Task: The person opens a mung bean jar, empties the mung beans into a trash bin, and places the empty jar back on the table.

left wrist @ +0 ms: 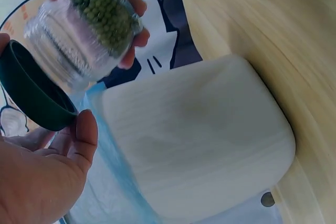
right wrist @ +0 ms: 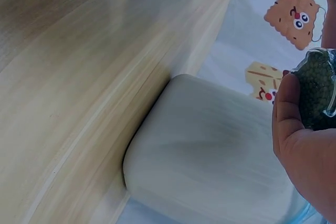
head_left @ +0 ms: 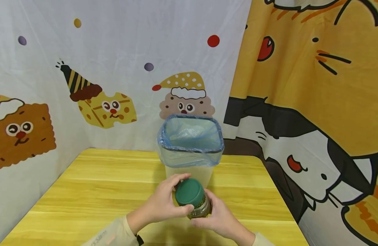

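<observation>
Jar (head_left: 203, 209): clear, held up over the counter (head_left: 109, 194) on the near side of the bin (head_left: 189, 172), with green beans (left wrist: 105, 17) gathered toward its base

Right hand (head_left: 222, 216): the nearer one to the jar, fingers bent round its side and holding it from the right

Left hand (head_left: 165, 201): fingers and thumb spread to the lid's width, holding the lid (head_left: 189, 192) by its edge from the left

Jar to fingers: within the right fingers' grasp; from the left fingers it lies to the right and lower, beyond the lid

Jar's long axis: more upright than flat, leaning so that the mouth tips toward the left hand and the base toward the right

Lid to mouth: tilted, its hollow underside toward the jar in the left wrist view; whether the edge touches the glass, I cannot tell

Bin: standing upright on the counter just beyond the hands, its opening facing up, a blue bag (head_left: 189, 158) folded over its rim

Backdrop: cartoon-printed cloth (head_left: 115, 44) behind the counter, with an orange panel on the right
</observation>
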`<state>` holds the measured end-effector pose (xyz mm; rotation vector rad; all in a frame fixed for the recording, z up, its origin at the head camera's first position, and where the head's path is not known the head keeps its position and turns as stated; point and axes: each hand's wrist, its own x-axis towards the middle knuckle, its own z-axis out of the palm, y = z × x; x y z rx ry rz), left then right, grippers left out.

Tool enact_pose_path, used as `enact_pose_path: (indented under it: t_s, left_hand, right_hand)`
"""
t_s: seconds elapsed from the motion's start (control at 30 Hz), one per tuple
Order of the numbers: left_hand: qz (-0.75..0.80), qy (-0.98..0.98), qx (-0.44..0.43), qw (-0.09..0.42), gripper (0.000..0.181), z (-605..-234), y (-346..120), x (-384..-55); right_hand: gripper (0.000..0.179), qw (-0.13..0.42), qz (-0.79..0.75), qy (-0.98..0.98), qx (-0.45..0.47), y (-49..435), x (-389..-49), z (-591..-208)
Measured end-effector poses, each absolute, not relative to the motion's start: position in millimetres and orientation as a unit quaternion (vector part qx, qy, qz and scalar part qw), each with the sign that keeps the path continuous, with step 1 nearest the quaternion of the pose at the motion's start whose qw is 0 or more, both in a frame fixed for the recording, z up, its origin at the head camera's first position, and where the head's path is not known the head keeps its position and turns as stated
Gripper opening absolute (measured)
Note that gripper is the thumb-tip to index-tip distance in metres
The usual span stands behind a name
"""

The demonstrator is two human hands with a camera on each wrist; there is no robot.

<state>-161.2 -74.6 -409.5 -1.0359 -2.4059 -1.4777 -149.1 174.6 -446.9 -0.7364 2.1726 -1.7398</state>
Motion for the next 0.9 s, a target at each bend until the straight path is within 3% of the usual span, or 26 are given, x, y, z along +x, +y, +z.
enact_pose_path:
  t_s: [0.9]
  left_hand:
    - [-0.481, -0.835, -0.253, 0.09, 0.075, -415.9, -107.6, -163.5]
  right_hand:
    - [0.078, 0.093, -0.604, 0.767, -0.196, 184.9, -152.2, -445.9]
